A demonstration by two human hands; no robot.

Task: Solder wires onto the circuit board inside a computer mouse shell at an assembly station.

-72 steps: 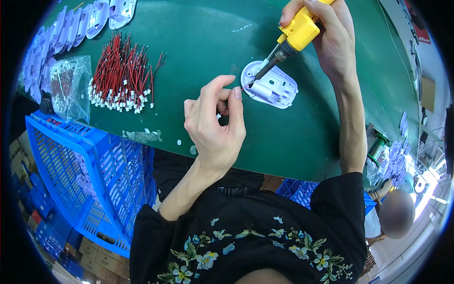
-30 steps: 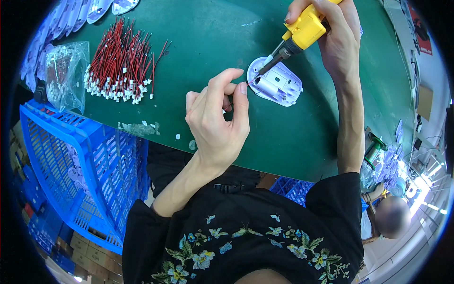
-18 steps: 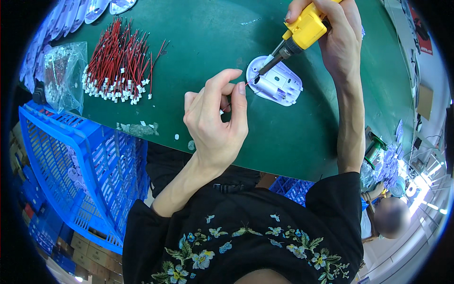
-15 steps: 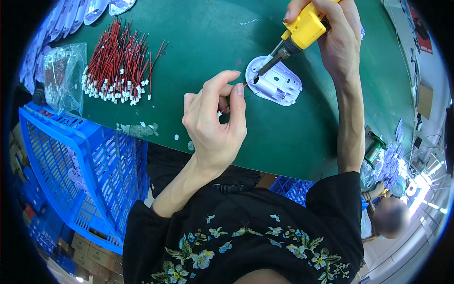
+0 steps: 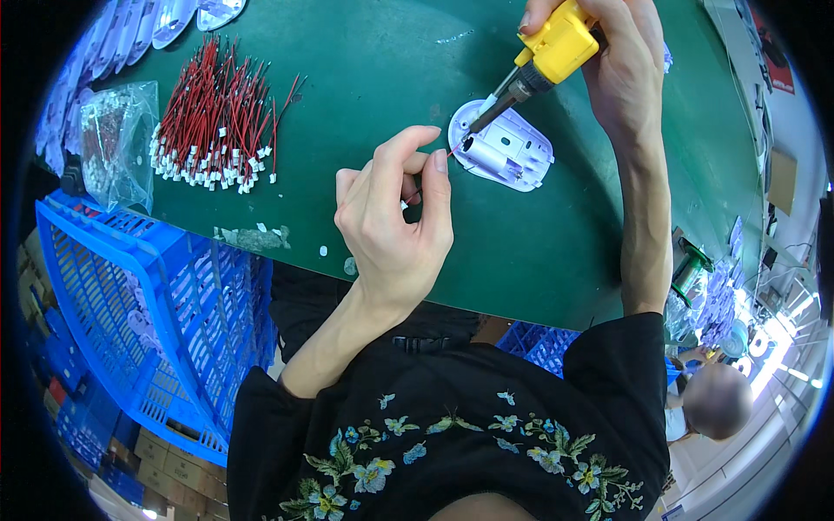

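Observation:
A white plastic housing (image 5: 508, 149) lies on the green table in front of me. My right hand (image 5: 621, 52) grips a yellow soldering gun (image 5: 560, 43), its dark nozzle slanting down to the round hole at the housing's left end. Just left of the housing, my left hand (image 5: 395, 213) is closed, thumb and forefinger pinching a thin red wire (image 5: 453, 151) whose end reaches the housing near the tip. A small white connector shows below those fingers. The exact contact between tip and wire is too small to make out.
A pile of red wires with white connectors (image 5: 217, 122) lies at left, beside a clear plastic bag (image 5: 117, 143). More white housings (image 5: 130, 30) line the far left. A blue crate (image 5: 165, 321) stands by the table's near edge. At right are a wire spool (image 5: 691, 271) and another person (image 5: 717, 399).
The soldering gun and the housing have shifted very slightly left in view. My left hand keeps its pinch on the wire. The person at far right has moved a little.

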